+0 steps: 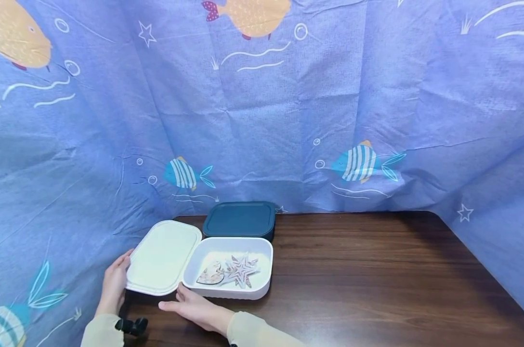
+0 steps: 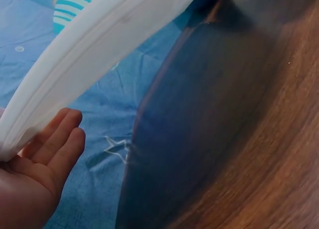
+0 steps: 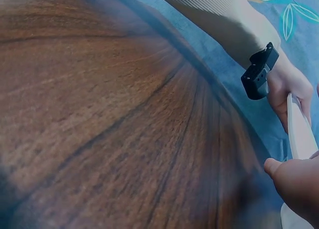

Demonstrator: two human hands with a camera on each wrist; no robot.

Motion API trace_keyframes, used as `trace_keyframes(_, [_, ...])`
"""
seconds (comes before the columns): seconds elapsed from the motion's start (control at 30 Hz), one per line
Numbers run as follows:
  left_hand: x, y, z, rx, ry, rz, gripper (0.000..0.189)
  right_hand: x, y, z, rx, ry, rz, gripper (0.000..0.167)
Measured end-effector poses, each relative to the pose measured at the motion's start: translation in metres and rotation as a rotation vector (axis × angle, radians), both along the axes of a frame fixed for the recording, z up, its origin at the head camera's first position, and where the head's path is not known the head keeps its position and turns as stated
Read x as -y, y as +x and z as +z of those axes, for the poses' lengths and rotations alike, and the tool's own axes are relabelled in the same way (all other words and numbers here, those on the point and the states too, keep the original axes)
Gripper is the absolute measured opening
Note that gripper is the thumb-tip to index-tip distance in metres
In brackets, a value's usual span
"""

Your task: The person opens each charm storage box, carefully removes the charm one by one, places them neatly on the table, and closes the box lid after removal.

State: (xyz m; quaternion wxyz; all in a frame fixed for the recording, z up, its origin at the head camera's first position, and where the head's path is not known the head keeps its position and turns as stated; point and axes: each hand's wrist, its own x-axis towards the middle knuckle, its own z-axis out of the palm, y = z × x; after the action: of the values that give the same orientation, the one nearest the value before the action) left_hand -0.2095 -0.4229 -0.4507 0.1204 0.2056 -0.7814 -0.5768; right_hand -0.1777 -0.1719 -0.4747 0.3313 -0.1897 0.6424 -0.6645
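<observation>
A: Left hand [image 1: 111, 284] first. What do I have there?

B: The lid [image 1: 164, 258]. I read a pinch on its outer edge, closed down to the thickness of the rim. In my left wrist view the fingers lie fairly straight against the underside; the thumb is mostly hidden.

A: Lid position?

B: Off the box [image 1: 240, 294] and to the left of it, slanted, with the held edge raised clear of the counter [image 1: 353, 279]. My right wrist view gives it nearly edge-on. Its near corner sits close to the box's front left corner. Whether the two rims touch, I cannot tell.

A: Right hand [image 1: 197, 308]?

B: I log it as spread: thumb straight and well away from the fingers. The fingertips are at that same front left corner, beside the lid. They are partly covered, so I cannot say whether they press on the box or the lid.

A: Contents of the box?

B: Heart [image 1: 211, 273] on the left, star [image 1: 242, 270] just beside it on the right, both flat and patterned. How many pieces lie under the star, I cannot tell.

A: Surroundings?

B: A closed blue box [image 1: 240, 219] directly behind, near the counter's far edge. Beyond it I note a blue fish-print curtain [image 1: 266, 120]. A black camera [image 3: 259, 72] is strapped on the left wrist.
</observation>
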Motion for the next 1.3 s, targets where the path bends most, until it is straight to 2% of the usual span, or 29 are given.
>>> trace_keyframes(0.43, [-0.002,-0.005,-0.013,0.042,-0.06,-0.001,0.06,0.007,0.003,-0.011,0.035,-0.068,-0.105,0.074])
trace_keyframes(0.73, [0.003,-0.004,-0.024,0.134,-0.157,-0.042,0.067,0.007,0.002,-0.018,0.025,-0.059,-0.096,0.072])
trace_keyframes(0.97, [0.0,-0.011,-0.025,0.201,-0.2,-0.08,0.066,0.007,0.002,-0.019,-0.04,-0.04,-0.153,0.072])
trace_keyframes(1.3, [0.003,-0.006,-0.026,0.202,-0.221,-0.09,0.067,0.01,0.005,-0.023,-0.034,-0.053,-0.204,0.068])
